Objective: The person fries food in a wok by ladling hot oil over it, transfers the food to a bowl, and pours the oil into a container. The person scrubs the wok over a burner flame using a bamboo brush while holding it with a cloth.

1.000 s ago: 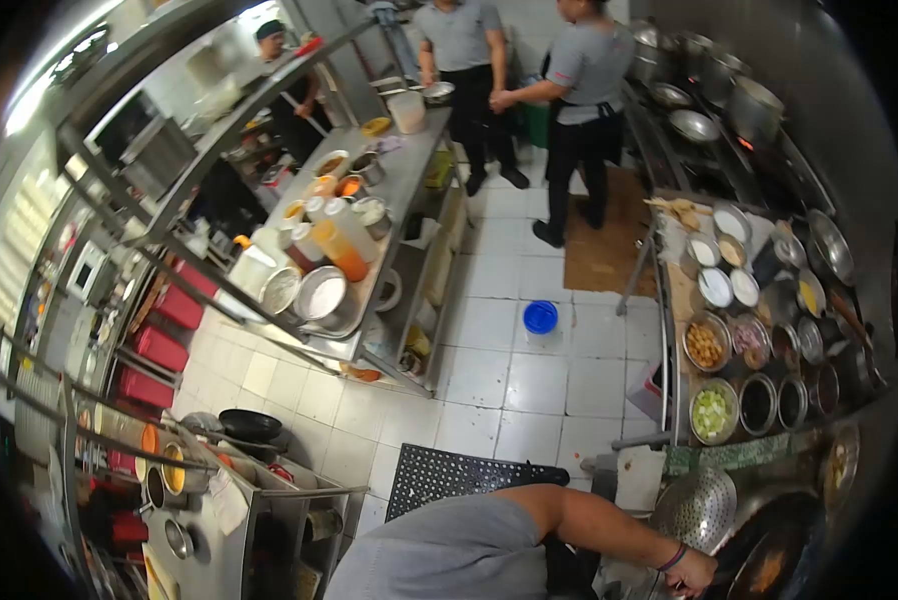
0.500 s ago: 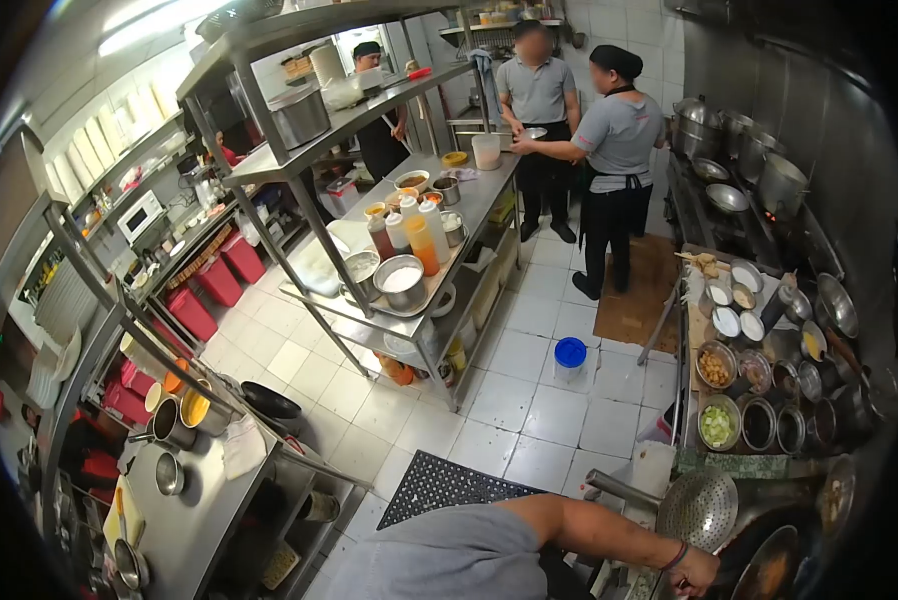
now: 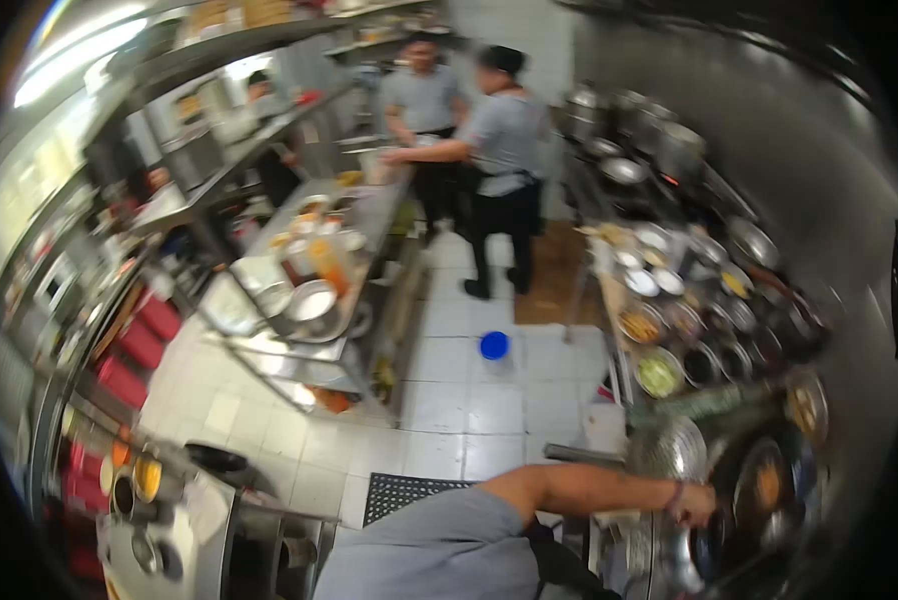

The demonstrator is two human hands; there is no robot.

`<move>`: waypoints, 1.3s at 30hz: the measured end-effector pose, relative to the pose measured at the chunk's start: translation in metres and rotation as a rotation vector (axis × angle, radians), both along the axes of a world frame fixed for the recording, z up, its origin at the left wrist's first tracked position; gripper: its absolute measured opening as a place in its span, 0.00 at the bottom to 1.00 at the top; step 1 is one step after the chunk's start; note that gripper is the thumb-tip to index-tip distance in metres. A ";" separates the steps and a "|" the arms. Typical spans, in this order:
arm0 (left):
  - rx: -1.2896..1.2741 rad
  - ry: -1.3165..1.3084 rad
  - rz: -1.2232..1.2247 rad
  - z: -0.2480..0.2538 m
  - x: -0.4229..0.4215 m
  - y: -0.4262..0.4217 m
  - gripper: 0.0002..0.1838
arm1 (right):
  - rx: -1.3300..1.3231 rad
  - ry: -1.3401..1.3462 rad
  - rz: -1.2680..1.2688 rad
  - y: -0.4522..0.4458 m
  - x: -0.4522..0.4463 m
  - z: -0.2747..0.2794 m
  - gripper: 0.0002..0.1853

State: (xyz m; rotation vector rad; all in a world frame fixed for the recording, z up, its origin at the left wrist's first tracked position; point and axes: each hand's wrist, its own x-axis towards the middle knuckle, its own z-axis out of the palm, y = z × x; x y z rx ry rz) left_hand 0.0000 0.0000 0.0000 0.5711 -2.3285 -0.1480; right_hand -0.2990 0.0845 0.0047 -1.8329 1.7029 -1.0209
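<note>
My left hand (image 3: 693, 506) reaches out to the right over the stove, its fingers closed at the near edge of a dark wok (image 3: 737, 500). The grip appears to be on the wok's handle, which the hand hides and motion blurs. Orange-brown food (image 3: 767, 486) lies inside the wok. Just above my forearm rests a perforated metal strainer (image 3: 681, 447) with a long handle pointing left. My right hand is outside the view.
Bowls and pots of ingredients, including chopped green vegetables (image 3: 660, 372), crowd the counter beyond the stove. Two people in grey shirts stand by the steel prep table (image 3: 374, 330). A blue-lidded bucket (image 3: 494, 346) and a black perforated mat (image 3: 409, 497) are on the floor.
The view has swung, so the room appears shifted left. My left hand now shows higher in the picture, still beside the wok. The two people keep much the same pose.
</note>
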 end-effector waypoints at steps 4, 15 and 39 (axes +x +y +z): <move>1.248 0.829 -0.405 -0.014 0.018 0.027 0.10 | 0.367 -0.805 -0.090 0.027 0.024 0.056 0.30; 1.350 0.324 0.461 0.120 0.029 0.092 0.14 | 0.189 -0.538 -0.150 0.014 0.035 0.110 0.27; 1.330 0.308 0.486 0.105 0.034 0.103 0.14 | 0.390 -1.397 0.138 -0.015 0.065 0.140 0.05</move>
